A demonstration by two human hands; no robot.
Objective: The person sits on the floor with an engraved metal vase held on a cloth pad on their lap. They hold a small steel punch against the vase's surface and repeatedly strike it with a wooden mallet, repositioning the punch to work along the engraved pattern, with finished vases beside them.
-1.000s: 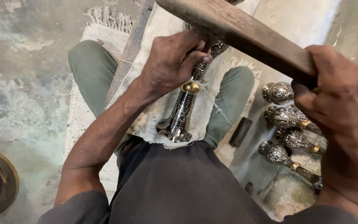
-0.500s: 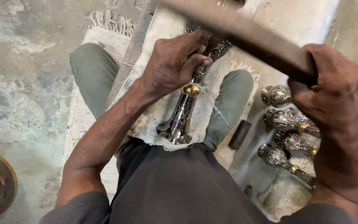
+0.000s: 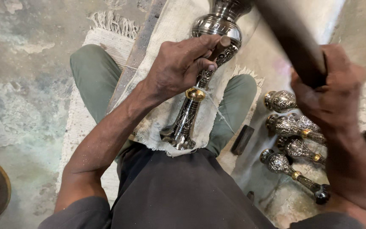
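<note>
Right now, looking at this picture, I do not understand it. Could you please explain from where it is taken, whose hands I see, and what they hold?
The camera sits on a person's head and looks down at their lap, so both hands are their own. The left hand grips a small tool against an engraved metal vase lying on a white cloth over the legs. The right hand grips a wooden mallet handle, blurred. Four similar vases lie on the floor to the right, beside a small dark block.
</note>
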